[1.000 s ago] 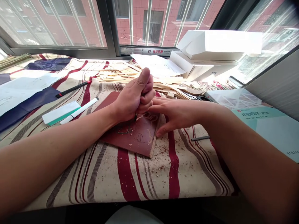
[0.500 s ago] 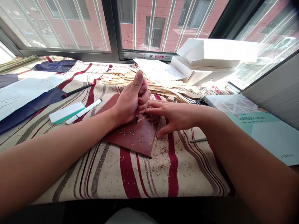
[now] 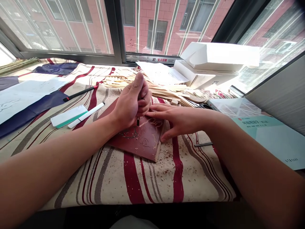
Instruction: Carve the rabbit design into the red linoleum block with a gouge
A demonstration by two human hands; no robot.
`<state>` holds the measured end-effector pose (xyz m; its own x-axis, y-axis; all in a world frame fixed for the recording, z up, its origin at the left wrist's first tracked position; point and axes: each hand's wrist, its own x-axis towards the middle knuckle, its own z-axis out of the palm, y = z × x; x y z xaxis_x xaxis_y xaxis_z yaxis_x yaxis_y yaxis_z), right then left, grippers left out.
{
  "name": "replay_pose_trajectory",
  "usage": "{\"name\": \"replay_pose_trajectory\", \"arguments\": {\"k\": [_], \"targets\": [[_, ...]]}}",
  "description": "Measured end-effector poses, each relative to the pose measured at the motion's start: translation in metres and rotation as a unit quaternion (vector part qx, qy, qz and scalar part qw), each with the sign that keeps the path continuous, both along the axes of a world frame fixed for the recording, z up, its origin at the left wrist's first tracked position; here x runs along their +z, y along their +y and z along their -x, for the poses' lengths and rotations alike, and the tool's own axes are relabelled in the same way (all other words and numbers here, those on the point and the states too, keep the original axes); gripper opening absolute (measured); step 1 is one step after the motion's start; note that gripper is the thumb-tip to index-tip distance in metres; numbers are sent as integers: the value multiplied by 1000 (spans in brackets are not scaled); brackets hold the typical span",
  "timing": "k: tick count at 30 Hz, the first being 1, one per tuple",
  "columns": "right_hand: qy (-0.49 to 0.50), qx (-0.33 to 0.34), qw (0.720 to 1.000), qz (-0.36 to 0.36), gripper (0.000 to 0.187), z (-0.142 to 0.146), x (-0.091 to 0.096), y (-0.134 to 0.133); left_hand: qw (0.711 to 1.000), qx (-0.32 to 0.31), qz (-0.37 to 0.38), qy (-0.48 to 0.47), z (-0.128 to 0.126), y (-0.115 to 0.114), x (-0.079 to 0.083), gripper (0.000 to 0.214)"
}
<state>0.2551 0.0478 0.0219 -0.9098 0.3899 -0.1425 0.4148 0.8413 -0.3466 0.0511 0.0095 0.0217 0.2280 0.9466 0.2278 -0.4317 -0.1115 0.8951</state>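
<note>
A reddish-brown board (image 3: 143, 147) lies at an angle on the striped cloth, with carved curved lines and wood crumbs on its face. My left hand (image 3: 134, 101) is a fist, thumb up, around an upright carving tool (image 3: 138, 121). Only the tool's dark lower end shows, at the carved lines; its handle is hidden in the fist. My right hand (image 3: 181, 119) is open with fingers spread over the board's right side. Its fingertips reach close to the left fist, and the thumb rests by the board's right edge.
Wood crumbs lie on the striped cloth (image 3: 114, 187). Thin wood strips (image 3: 166, 90) are piled behind the board, near a white box (image 3: 212, 76). A book (image 3: 269, 133) and a grey metal strip (image 3: 203, 144) are at right. At left are a black pen (image 3: 79, 93), a white pen (image 3: 87, 115) and drawings (image 3: 26, 92).
My left fist has shifted slightly to the left with the carving tool, and more of the tool's dark end shows. The right hand stays spread on the board.
</note>
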Motion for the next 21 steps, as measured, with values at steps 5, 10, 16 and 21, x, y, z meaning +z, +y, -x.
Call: {"name": "replay_pose_trajectory", "arguments": {"k": [5, 10, 16, 21], "targets": [[11, 10, 1000, 4, 92, 1, 1, -1, 1000, -2, -4, 12, -9, -2, -2, 58], [15, 16, 1000, 9, 88, 2, 4, -3, 998, 2, -43, 42, -15, -5, 0, 60], [39, 18, 999, 22, 82, 2, 4, -3, 984, -106, -68, 122, -13, -1, 4, 60], [38, 21, 999, 21, 72, 2, 1, -1, 973, -197, -49, 114, -8, 8, 2, 63]]}}
